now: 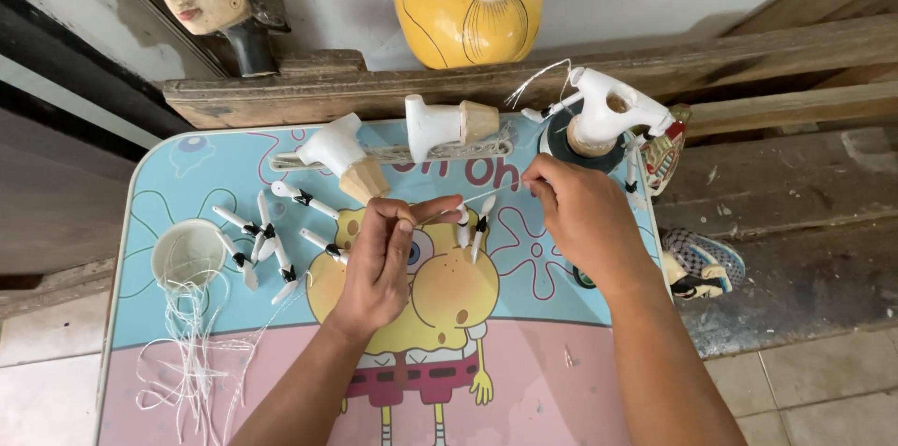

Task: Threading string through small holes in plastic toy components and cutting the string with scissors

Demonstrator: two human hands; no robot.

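Right now the left hand (382, 254) pinches one end of a thin white string (486, 194), fingers closed on it, while the right hand (580, 212) grips the other end, pulling it taut above the small cartoon-printed table (168, 165). Two small white puppet arms (475, 226) dangle from the string between the hands. More white arms (267, 245) lie loose near a white cup (187, 254). If either pinch slackens, the hanging pieces could slide off; a harder pull might snap the string.
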